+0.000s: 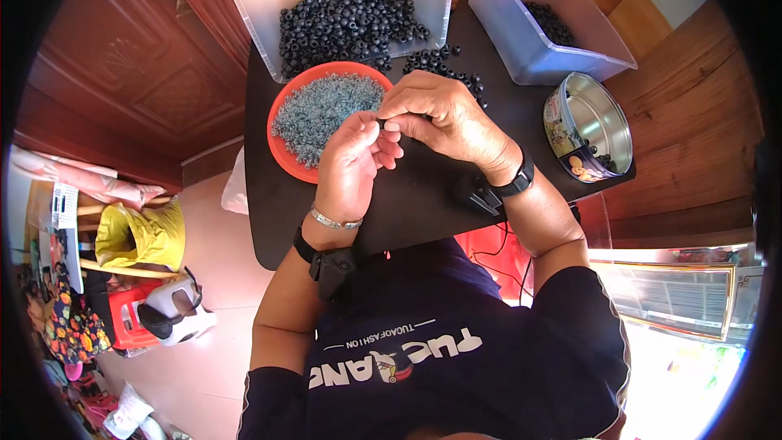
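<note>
Our left hand (350, 151) and right hand (446, 114) meet, fingertips pinched together on a small dark bead (381, 124). Beneath the fingers we have a dark table (391, 216); well left, a brown door (130, 73). Just left of the fingers, a red bowl (281, 151) holds blue-grey bits (322, 118); beyond them, a clear bin (267, 12) holds black beads (350, 28); rightward, a tin (560, 114) holds a few.
</note>
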`<state>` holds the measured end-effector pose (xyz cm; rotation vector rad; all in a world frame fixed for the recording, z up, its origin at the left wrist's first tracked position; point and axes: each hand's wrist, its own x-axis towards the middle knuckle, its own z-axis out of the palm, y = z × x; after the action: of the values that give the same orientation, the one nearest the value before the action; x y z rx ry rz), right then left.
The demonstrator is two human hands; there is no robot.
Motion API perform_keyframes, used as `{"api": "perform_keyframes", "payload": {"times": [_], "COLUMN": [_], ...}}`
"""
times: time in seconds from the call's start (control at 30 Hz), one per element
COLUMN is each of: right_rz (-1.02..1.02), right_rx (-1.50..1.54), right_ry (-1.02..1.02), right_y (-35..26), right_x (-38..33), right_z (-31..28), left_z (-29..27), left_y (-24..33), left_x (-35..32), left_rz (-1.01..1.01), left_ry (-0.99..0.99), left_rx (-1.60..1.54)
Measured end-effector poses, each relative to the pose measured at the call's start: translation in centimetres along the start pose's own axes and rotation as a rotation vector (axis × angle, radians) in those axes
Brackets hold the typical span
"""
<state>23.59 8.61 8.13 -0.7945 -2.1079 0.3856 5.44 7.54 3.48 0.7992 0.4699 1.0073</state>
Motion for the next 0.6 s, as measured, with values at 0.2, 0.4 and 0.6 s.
{"api": "perform_keyframes", "payload": {"times": [0.2, 0.4, 0.6], "right_rz": [0.032, 0.028, 0.17], "right_rx": [0.116, 0.055, -0.141], "right_ry": [-0.012, -0.044, 0.043], "right_y": [0.2, 0.4, 1.1], "right_x": [-0.1, 0.0, -0.2], "right_z": [-0.2, -0.2, -1.1], "left_z": [0.2, 0.3, -0.8], "left_y": [0.2, 0.1, 0.9], "left_x": [0.0, 0.0, 0.3], "left_rz": [-0.007, 0.052, 0.183], "left_ry": [-0.026, -0.028, 0.091], "left_rx": [0.043, 0.067, -0.155]}}
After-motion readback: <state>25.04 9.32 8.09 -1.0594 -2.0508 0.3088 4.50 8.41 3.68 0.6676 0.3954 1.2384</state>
